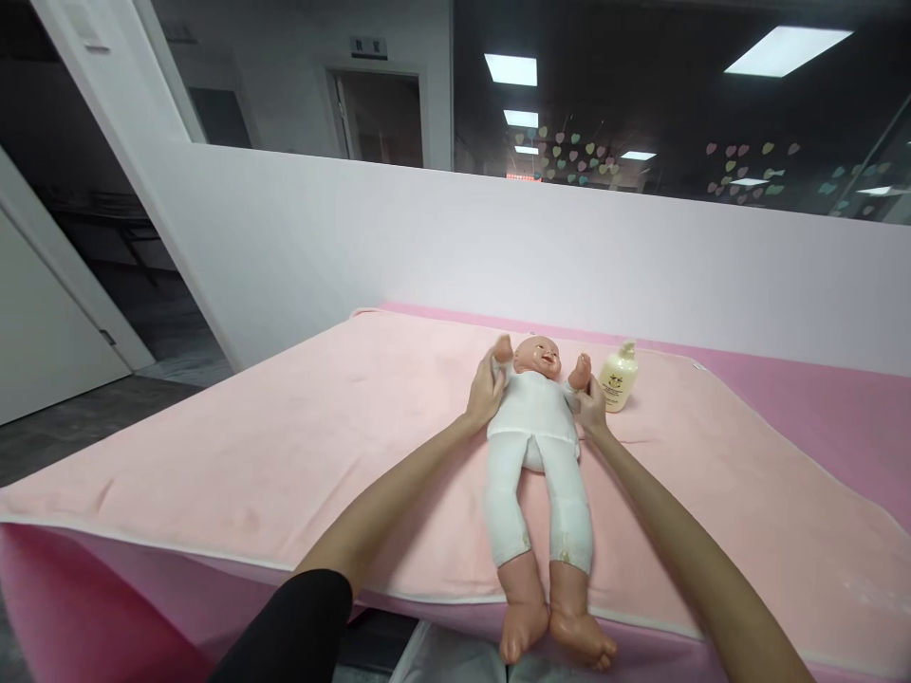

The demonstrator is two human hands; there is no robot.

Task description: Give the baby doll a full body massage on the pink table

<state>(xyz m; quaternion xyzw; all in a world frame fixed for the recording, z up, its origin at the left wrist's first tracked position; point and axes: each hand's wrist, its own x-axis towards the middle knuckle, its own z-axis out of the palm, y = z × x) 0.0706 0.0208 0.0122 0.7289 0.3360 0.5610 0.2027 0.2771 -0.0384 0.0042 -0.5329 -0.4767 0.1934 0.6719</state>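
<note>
A baby doll (533,408) with a white cloth body lies on its back on a pink blanket (342,436). Its head is toward the wall, and its bare feet hang past the near edge. My left hand (485,389) is closed around the doll's arm on the left side, just below the doll's hand. On the other side, my right hand (591,408) grips the other arm near its wrist. Both doll arms are bent up beside the head. Some of my fingers are hidden behind the doll's arms. A cream pump bottle (618,379) stands right beside my right hand.
A white low wall (299,228) runs behind the table, with dark glass (641,104) above it. Pink padding (818,408) shows past the blanket on the right. A doorway and dark floor (171,313) lie to the left.
</note>
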